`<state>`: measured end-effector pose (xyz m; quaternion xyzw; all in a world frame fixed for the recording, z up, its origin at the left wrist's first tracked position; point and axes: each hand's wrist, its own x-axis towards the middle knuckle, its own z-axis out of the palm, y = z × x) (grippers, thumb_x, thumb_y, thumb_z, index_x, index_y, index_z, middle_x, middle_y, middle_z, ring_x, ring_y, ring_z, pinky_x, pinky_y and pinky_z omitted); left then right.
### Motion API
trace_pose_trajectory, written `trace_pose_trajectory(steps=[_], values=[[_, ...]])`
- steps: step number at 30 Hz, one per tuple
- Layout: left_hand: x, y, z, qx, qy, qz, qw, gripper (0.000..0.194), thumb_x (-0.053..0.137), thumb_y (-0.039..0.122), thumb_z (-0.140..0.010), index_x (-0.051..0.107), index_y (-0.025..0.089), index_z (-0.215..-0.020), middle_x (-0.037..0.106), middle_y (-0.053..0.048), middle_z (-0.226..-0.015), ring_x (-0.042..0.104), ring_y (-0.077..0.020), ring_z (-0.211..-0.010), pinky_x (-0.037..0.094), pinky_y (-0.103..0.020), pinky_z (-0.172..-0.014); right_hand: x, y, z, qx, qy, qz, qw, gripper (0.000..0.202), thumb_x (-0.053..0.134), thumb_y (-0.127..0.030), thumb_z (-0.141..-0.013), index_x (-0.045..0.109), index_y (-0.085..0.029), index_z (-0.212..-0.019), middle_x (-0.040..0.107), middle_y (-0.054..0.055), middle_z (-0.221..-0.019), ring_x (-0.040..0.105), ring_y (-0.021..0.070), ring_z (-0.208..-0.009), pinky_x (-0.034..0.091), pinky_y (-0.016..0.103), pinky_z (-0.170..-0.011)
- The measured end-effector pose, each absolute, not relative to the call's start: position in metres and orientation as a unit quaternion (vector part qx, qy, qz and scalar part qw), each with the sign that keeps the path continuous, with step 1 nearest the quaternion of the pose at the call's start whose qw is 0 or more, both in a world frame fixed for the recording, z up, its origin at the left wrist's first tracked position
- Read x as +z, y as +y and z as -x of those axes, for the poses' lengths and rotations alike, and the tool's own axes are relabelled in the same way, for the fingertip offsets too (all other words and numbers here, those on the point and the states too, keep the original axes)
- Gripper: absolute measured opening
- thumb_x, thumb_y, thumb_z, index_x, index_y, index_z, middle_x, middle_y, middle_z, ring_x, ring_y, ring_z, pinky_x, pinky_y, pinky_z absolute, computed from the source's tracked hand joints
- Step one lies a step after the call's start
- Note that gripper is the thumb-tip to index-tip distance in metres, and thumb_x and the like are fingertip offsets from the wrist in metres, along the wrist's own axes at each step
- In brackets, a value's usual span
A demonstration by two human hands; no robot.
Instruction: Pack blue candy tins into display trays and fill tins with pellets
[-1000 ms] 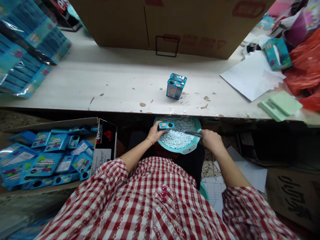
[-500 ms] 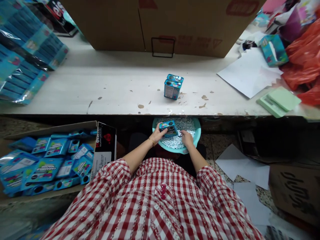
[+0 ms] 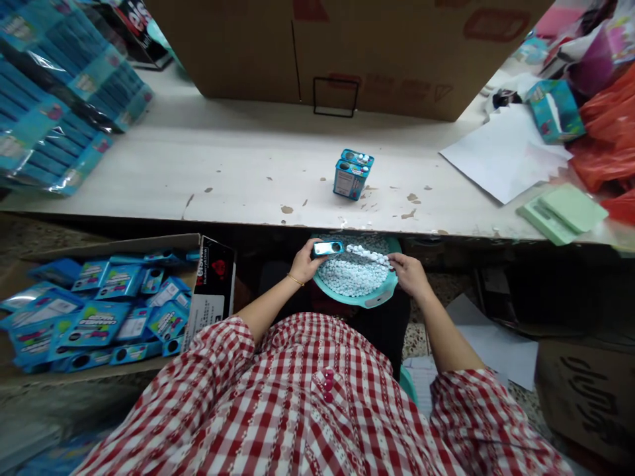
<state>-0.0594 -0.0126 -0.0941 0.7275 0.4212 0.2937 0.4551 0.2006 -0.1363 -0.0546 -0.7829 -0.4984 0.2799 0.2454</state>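
My left hand (image 3: 303, 266) is closed around a small blue tin (image 3: 327, 249), held upright over the left side of a turquoise basin (image 3: 368, 301). The tin's top, with a dark round opening at its right end, faces me. In my right hand (image 3: 409, 273), at the basin's right rim, is a scoop (image 3: 368, 254) held by its end. White pellets are heaped along the scoop and hide most of it; its tip is close to the tin's opening. More white pellets (image 3: 350, 276) fill the basin.
Two blue tins (image 3: 350, 178) stand on the white table (image 3: 238, 178), white pellets on their tops. A carton of blue tins (image 3: 192, 311) is at my left. A large cardboard box (image 3: 367, 59), wrapped packs (image 3: 59, 99), papers (image 3: 501, 149) and a green scale (image 3: 560, 211) occupy the table.
My right hand has come up out of the pellets and moved right, with the scoop now heaped. My left hand has turned the tin upright, its top toward me. The view shifted slightly.
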Motion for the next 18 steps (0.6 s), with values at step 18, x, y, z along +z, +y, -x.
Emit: trace_pose_trajectory(steps=[18], values=[[-0.101, -0.02, 0.048, 0.271, 0.444, -0.747, 0.413, 0.04, 0.066, 0.03, -0.07, 0.053, 0.02, -0.106, 0.062, -0.004, -0.097, 0.059, -0.0194, -0.088, 0.045, -0.031, -0.082, 0.029, -0.121, -0.166, 0.139, -0.569, 0.792, -0.17, 0.036, 0.038, -0.012, -0.083, 0.059, -0.023, -0.11, 0.061, 0.011, -0.108, 0.06, 0.0203, -0.093, 0.043, 0.029, -0.077]])
